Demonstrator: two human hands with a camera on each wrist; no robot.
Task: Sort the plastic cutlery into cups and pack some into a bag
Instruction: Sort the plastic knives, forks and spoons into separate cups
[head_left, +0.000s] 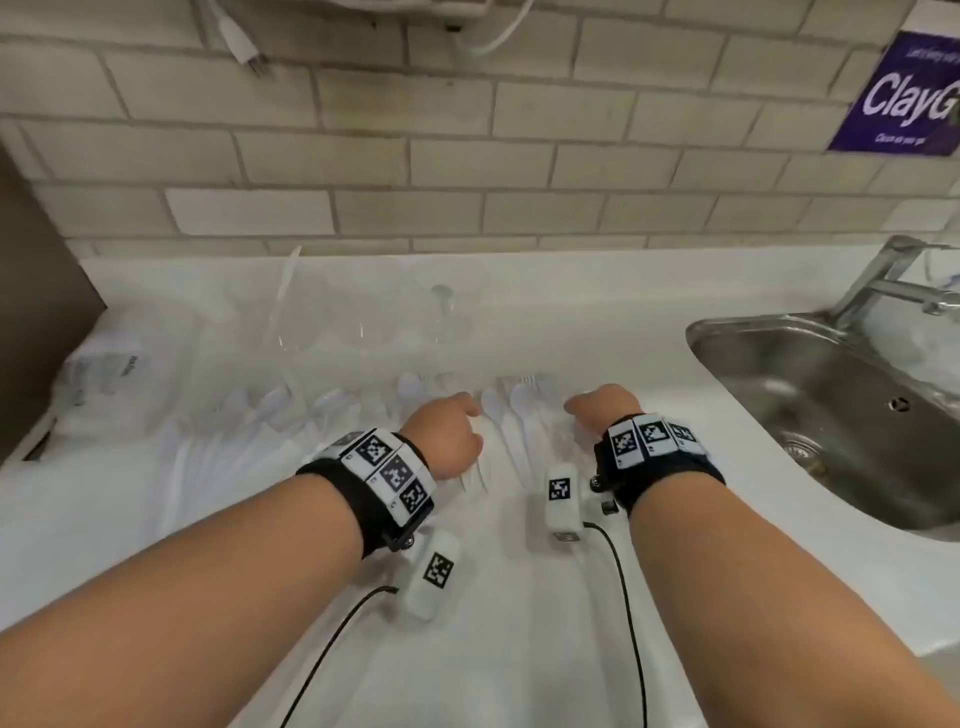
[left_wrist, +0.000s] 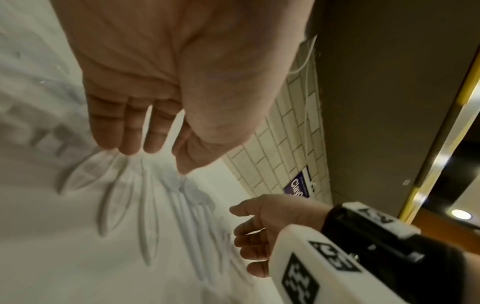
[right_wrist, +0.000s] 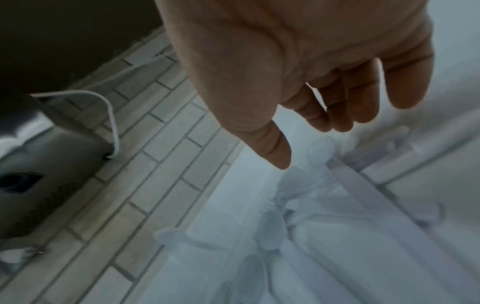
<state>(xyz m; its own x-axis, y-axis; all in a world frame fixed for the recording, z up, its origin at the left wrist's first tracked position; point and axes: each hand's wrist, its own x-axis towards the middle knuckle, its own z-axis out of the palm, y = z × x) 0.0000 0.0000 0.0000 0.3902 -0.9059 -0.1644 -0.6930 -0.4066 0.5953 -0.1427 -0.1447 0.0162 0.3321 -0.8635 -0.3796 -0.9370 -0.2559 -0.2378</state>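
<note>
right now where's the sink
In the head view the steel sink is set into the white counter at the far right, beyond the right hand, with the faucet behind it.

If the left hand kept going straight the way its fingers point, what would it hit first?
Most likely the white plastic cutlery spread on the counter. In the left wrist view the left hand has its fingers extended down just above the utensil tips; contact cannot be told.

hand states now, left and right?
Left hand: open, fingers over the white cutlery, holding nothing.
Right hand: open, loosely curled, holding nothing.
</note>
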